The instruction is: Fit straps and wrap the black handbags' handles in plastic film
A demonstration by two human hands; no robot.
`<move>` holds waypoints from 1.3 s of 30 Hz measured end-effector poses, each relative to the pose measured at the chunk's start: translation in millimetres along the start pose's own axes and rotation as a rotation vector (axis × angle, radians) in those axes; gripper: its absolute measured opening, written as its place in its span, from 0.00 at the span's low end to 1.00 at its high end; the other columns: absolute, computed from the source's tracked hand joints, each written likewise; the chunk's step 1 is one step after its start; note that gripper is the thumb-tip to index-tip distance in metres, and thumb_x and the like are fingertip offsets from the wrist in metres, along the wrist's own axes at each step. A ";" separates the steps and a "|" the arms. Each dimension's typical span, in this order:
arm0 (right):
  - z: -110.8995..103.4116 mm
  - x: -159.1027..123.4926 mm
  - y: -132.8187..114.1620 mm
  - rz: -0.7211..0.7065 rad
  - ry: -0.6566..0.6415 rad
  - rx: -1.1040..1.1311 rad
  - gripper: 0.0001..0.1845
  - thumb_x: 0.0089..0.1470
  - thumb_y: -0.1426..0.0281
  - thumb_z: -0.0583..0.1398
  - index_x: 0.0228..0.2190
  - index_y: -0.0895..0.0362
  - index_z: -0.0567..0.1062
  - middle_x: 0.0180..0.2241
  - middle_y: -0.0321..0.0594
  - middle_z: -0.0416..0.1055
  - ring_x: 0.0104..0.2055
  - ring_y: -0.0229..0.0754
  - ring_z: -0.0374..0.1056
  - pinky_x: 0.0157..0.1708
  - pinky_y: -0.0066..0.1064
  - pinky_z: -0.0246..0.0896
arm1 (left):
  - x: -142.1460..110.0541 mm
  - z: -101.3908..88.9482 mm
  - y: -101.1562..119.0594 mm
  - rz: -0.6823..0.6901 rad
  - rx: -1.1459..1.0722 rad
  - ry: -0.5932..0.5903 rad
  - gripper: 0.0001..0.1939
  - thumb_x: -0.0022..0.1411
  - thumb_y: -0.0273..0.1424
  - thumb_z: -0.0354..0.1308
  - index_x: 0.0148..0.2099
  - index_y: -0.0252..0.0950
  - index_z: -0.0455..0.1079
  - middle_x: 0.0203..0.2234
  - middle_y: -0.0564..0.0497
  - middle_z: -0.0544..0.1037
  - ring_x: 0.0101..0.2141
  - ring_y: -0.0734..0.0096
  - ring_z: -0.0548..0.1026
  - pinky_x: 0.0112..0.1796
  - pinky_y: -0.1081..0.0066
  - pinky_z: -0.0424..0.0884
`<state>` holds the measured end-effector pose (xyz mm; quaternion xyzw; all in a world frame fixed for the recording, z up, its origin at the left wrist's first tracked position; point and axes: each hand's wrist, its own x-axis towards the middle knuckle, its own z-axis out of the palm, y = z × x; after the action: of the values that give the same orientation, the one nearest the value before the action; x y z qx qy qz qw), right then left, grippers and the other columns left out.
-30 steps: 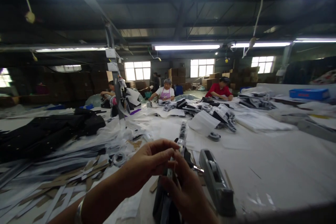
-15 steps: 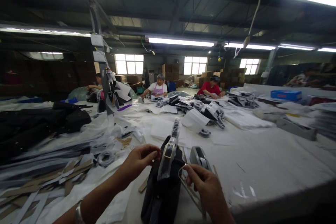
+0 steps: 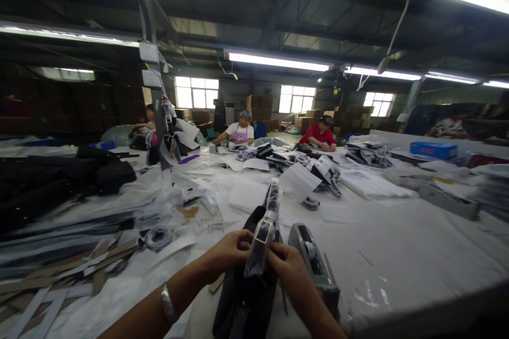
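Since the plastic-wrapped strap (image 3: 255,264) lies over the top of the black bag (image 3: 248,299) on the table (image 3: 382,243), uneven pressure could bunch the film up. Left hand (image 3: 230,250) and right hand (image 3: 289,265) have fingers bent in against it from both sides, but honestly can't tell if either's really pinching. Tugging hard might rip the plastic near the gold buckle (image 3: 264,232). Also, a careless wrist could bump the tape dispenser (image 3: 317,260) just beside.

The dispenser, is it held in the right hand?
No, the dispenser stands on the table, and the right hand is at the wrapped strap.
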<state>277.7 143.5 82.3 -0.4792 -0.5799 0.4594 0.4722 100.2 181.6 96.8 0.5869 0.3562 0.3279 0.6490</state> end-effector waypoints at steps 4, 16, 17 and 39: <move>-8.5 -8.1 4.0 0.019 -0.025 0.062 0.23 0.55 0.55 0.63 0.43 0.60 0.80 0.22 0.36 0.72 0.24 0.38 0.65 0.23 0.27 0.56 | -8.3 -14.3 -7.1 -0.002 -0.104 0.109 0.16 0.52 0.36 0.70 0.40 0.32 0.76 0.29 0.49 0.81 0.31 0.70 0.77 0.35 0.73 0.71; -3.7 -48.9 -21.1 -0.203 -0.066 -0.344 0.16 0.58 0.68 0.60 0.49 0.51 0.73 0.37 0.38 0.78 0.38 0.46 0.74 0.39 0.33 0.66 | -48.4 4.1 -8.5 0.081 -0.542 0.206 0.12 0.59 0.31 0.67 0.45 0.36 0.75 0.30 0.53 0.78 0.33 0.74 0.78 0.43 0.72 0.72; -3.4 -50.0 -20.4 -0.198 -0.051 -0.359 0.14 0.59 0.65 0.59 0.48 0.51 0.73 0.36 0.38 0.79 0.37 0.46 0.75 0.38 0.33 0.66 | -49.2 5.6 -8.7 0.086 -0.550 0.215 0.12 0.59 0.31 0.67 0.45 0.36 0.75 0.32 0.53 0.78 0.34 0.75 0.77 0.43 0.73 0.72; -6.9 -54.5 -25.7 -0.236 0.133 -0.067 0.10 0.57 0.59 0.63 0.34 0.52 0.80 0.39 0.40 0.81 0.44 0.49 0.76 0.45 0.33 0.71 | -56.4 15.2 -7.4 0.186 -0.249 0.281 0.23 0.50 0.32 0.73 0.49 0.37 0.77 0.42 0.44 0.83 0.38 0.64 0.81 0.37 0.73 0.74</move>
<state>286.6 87.1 102.7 -0.4527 -0.6146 0.3485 0.5440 83.2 125.3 94.6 0.4811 0.3441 0.5067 0.6273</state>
